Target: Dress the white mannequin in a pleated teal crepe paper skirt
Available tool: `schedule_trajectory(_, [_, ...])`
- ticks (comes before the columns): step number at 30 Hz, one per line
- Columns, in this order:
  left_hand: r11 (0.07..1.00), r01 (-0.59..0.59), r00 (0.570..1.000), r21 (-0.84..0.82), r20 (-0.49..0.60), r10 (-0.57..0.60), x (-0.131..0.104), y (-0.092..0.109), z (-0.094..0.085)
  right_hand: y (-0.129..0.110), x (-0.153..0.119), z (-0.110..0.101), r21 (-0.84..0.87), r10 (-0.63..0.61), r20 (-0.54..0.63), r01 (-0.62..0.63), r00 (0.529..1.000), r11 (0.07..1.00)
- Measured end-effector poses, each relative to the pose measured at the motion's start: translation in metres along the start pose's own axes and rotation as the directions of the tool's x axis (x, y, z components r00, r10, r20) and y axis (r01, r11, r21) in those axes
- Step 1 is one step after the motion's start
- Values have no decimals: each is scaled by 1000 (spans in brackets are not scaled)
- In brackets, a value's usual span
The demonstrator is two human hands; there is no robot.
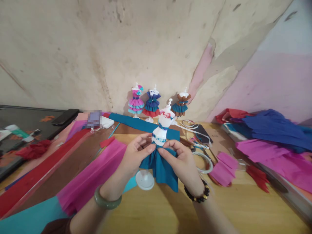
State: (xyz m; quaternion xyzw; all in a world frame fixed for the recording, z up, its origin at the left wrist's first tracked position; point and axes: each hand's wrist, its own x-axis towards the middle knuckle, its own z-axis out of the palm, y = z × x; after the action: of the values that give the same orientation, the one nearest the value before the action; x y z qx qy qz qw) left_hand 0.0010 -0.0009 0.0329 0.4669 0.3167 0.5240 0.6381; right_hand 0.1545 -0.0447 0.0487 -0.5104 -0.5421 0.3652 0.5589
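A small white dress-form mannequin (pixel 160 134) stands tilted between my hands, with red and blue smudges on its chest and hips. Teal crepe paper (pixel 163 169) hangs in gathered folds below its hips, and its round white base (pixel 145 180) shows underneath. My left hand (pixel 139 149) pinches the paper's gathered top edge at the mannequin's left side as I see it, thumb in front. On the other side my right hand (pixel 179 156) pinches the same edge between thumb and fingers. The two thumbs nearly meet at the front.
Dressed mannequins (pixel 152 102) line the wall. A long teal strip (pixel 131 123) lies behind my hands. Pink crepe paper (pixel 92 175) and a red strip (pixel 48 165) spread leftward. At right are a tape roll (pixel 206 165), a phone (pixel 202 134) and blue crepe paper (pixel 270 128).
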Motion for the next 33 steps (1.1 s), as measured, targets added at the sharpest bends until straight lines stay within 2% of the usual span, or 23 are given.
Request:
schedule_trajectory(12, [1000,-21,1000,-2,22,21,-3,4,5,-4,-2,0,38,-2,23,1,1000,999])
schedule_trajectory(20, [999,-37,999,9,23,37,-3,4,4,-5,-3,-2,-37,-34,60,36,998,999])
schedule_trajectory(33, [997,-40,999,68,-1,40,-5,7,5,-14,-6,-4,-92,-58,30,60,998,994])
